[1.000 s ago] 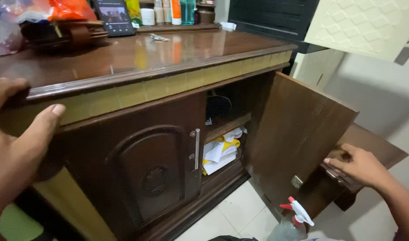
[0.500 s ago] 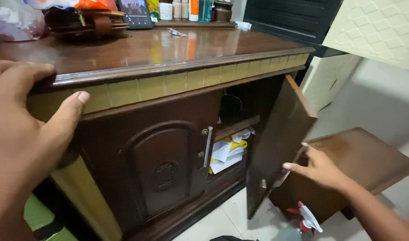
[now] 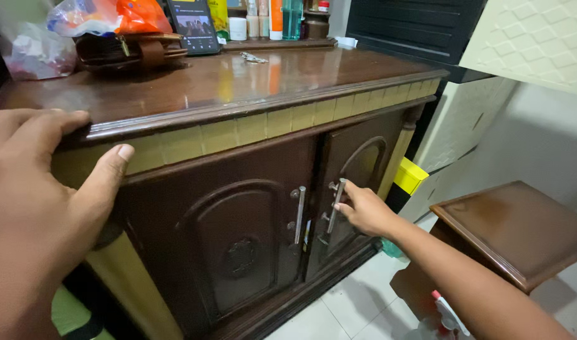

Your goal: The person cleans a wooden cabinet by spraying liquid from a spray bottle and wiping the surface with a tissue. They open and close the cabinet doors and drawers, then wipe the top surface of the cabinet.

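A dark wooden cabinet [image 3: 238, 82] with a glossy top stands in front of me. My left hand [image 3: 43, 208] grips its top left edge, fingers over the rim and thumb pressed on the yellowish trim. My right hand [image 3: 364, 211] rests on the right cabinet door [image 3: 357, 170], fingertips against its metal bar handle [image 3: 336, 196]; the door stands almost flush with the frame. The left door [image 3: 238, 239] is closed, with its own bar handle [image 3: 299, 214].
On the cabinet top sit a tablet [image 3: 192, 25], plastic bags [image 3: 106, 16], a brown bag [image 3: 137, 50], keys [image 3: 254, 58] and several bottles [image 3: 276, 16]. A low brown stool [image 3: 521, 230] stands at the right, a spray bottle [image 3: 449, 315] on the white floor tiles, a yellow box [image 3: 411, 176] behind.
The right door has swung from wide open to nearly shut, pushed by my right hand, which moved left to the handle. My view has come closer to the cabinet.
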